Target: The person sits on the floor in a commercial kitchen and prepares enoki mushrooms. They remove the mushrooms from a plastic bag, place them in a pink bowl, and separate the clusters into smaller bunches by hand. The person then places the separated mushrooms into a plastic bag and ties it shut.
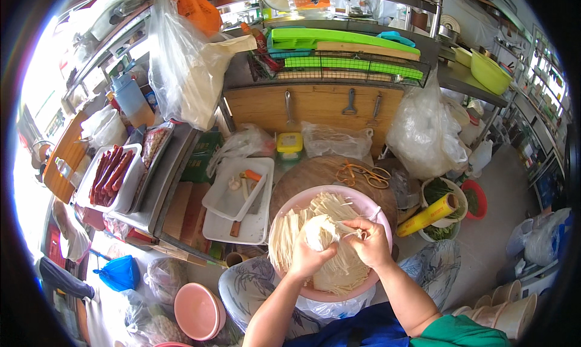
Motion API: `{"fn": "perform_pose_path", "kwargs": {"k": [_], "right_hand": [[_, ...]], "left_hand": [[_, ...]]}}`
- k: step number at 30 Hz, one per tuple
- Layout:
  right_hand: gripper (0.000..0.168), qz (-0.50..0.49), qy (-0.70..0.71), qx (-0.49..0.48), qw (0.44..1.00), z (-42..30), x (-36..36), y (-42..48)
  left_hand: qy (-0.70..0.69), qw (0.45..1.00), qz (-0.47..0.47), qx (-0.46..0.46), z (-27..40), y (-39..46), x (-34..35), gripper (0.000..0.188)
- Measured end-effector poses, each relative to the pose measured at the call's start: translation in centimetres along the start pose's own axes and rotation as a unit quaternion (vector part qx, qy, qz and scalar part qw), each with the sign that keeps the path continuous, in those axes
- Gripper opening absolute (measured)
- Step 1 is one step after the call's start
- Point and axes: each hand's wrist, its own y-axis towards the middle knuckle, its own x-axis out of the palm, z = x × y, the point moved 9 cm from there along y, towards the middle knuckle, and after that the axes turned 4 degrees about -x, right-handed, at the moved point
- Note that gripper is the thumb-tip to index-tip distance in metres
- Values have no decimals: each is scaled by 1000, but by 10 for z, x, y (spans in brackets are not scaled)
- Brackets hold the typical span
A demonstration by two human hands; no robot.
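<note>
My left hand (313,256) grips a bundle of enoki mushrooms (322,231), its pale end facing up. Close by on the right, the fingertips of my right hand (372,243) pinch a few pale strands at the bundle's side. Both hands are over a pink plastic basin (363,201), which holds loose heaps of enoki (286,238) along its left, back and front. The basin sits between my knees, in front of a round wooden chopping block (299,176). Orange-handled scissors (374,178) lie on the block behind the basin.
Left of the basin, a white tray (215,229) carries a clear container (222,204) and a wooden-handled knife (235,229). A yellow film roll (429,214) leans at the right near a tub of greens (438,191). Pink bowls (197,310) stand on the floor, lower left.
</note>
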Motion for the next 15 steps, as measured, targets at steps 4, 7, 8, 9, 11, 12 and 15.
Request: {"fn": "perform_pose_path", "kwargs": {"k": [4, 7, 8, 9, 11, 12, 15], "right_hand": [[27, 35, 7, -5, 999, -6, -12, 18], [25, 117, 50, 10, 992, 21, -29, 24], [24, 133, 60, 5, 989, 25, -36, 26], [25, 111, 49, 9, 993, 23, -30, 26], [26, 67, 28, 17, 997, 14, -18, 20], [28, 31, 28, 1, 999, -1, -3, 16], [31, -28, 31, 44, 998, 1, 20, 4]], "left_hand": [[16, 1000, 9, -20, -12, 0, -4, 59], [-34, 999, 17, -24, -10, 0, -5, 61], [-67, 997, 17, -25, -13, 0, -7, 62], [-99, 995, 18, -27, -11, 0, -8, 64], [-46, 998, 43, -23, -2, -1, -8, 69], [-20, 998, 51, -24, 1, -1, -5, 72], [-30, 999, 40, -13, -7, -2, -6, 76]]}}
